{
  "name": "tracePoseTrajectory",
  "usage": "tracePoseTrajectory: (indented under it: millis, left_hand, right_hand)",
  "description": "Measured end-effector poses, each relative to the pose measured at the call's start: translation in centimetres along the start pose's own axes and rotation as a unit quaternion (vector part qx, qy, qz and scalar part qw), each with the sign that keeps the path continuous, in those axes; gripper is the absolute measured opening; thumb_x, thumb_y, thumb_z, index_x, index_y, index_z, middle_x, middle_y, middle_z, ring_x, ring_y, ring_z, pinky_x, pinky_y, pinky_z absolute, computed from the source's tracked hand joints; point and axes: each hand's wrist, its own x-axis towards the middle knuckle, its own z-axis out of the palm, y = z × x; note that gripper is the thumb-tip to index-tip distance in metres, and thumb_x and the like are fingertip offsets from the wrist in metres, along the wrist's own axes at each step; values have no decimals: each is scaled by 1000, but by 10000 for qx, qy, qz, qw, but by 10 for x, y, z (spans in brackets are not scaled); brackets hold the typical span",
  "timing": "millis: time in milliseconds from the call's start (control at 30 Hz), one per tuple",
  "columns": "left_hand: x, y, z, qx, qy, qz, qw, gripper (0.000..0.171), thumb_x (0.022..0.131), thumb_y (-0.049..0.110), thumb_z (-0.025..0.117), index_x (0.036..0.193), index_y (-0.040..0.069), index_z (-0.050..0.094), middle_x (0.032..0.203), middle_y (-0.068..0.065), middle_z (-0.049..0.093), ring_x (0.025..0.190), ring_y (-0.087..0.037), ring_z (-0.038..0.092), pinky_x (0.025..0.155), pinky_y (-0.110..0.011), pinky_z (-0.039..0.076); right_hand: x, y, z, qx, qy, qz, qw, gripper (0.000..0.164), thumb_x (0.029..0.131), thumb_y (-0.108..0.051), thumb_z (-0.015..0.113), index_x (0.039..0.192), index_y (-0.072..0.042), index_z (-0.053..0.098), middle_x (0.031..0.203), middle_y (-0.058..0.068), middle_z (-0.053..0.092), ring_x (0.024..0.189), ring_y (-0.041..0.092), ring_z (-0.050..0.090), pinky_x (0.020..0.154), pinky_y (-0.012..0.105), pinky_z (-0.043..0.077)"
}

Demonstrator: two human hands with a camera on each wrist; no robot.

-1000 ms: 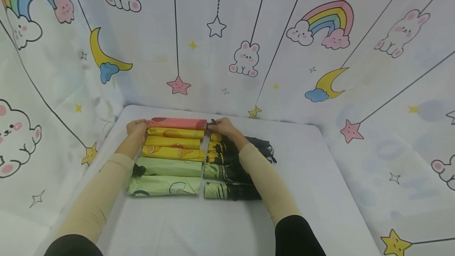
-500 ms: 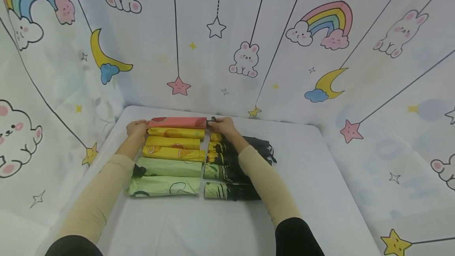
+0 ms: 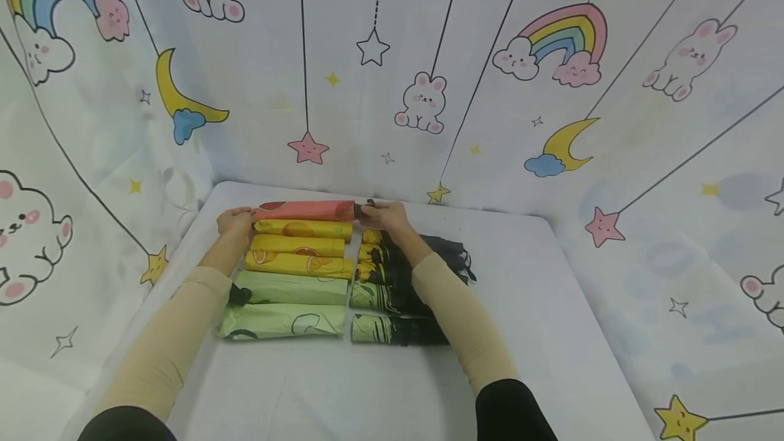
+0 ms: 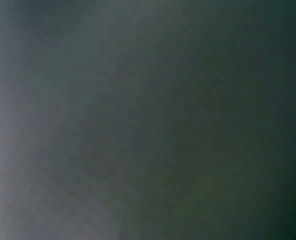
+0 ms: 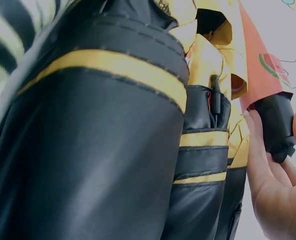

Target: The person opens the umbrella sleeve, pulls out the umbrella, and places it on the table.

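Note:
A red, watermelon-print folded umbrella (image 3: 306, 210) lies lengthwise at the back of the row, with a short black end (image 5: 275, 125) sticking out at its right. My left hand (image 3: 235, 222) pinches its left end. With fingers on one side and thumb on the other, my right hand (image 5: 273, 185) grips the black end. Just in front lie several yellow, orange-print rolled bundles (image 3: 300, 246), then two pale green ones (image 3: 282, 320). To their right are folded black umbrellas (image 5: 113, 140) with yellow or green edges, partly hidden by my right forearm. The left wrist view is a dark blur.
Everything lies on a white-covered table (image 3: 527, 305). Behind it hangs a white cloth backdrop (image 3: 257, 73) printed with rabbits, stars and rainbows. A small black knob (image 3: 239, 293) sticks out at the left end of a green bundle.
The red umbrella's right end has shifted slightly toward the back, and my right hand with it. My left hand keeps its hold in nearly the same place. The other bundles have not moved.

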Motion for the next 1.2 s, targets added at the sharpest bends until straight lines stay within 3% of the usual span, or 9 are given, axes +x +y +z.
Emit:
tracePoseTrajectory:
  millis: [433, 667, 800, 1200]
  left_hand:
    - [-3, 2, -2, -152, -66, -96, 9998, 30, 104, 0, 51, 133, 7, 58, 112, 1, 60, 97, -10, 59, 106, -27, 52]
    - [-3, 2, -1, -100, -43, -65, 9999, 36, 105, 1, 52, 141, 5, 55, 113, 1, 58, 106, -11, 59, 105, -24, 52]
    - [-3, 1, -2, -63, -25, -84, 9999, 39, 105, 2, 52, 144, 6, 54, 123, -1, 60, 111, -12, 61, 105, -24, 53]
    - [-4, 2, -3, -225, -71, -135, 9996, 39, 105, 0, 53, 144, 6, 54, 120, 0, 60, 103, -10, 61, 103, -24, 53]
  right_hand:
    - [1, 1, -10, 366, 11, -50, 9993, 73, 95, -8, 79, 151, 15, 38, 142, 36, 55, 109, 39, 72, 92, 45, 63]
    - [-1, 2, -18, 112, -29, -108, 9999, 68, 96, -12, 78, 149, 13, 44, 134, 33, 62, 106, 35, 74, 91, 42, 63]
    - [-4, 1, -21, 131, 13, -127, 9998, 68, 97, -13, 77, 150, 13, 42, 133, 32, 64, 107, 35, 74, 92, 43, 63]
    - [-4, -3, -31, 452, 142, -198, 9987, 58, 97, -9, 77, 142, 16, 51, 126, 33, 67, 116, 46, 68, 99, 51, 59]
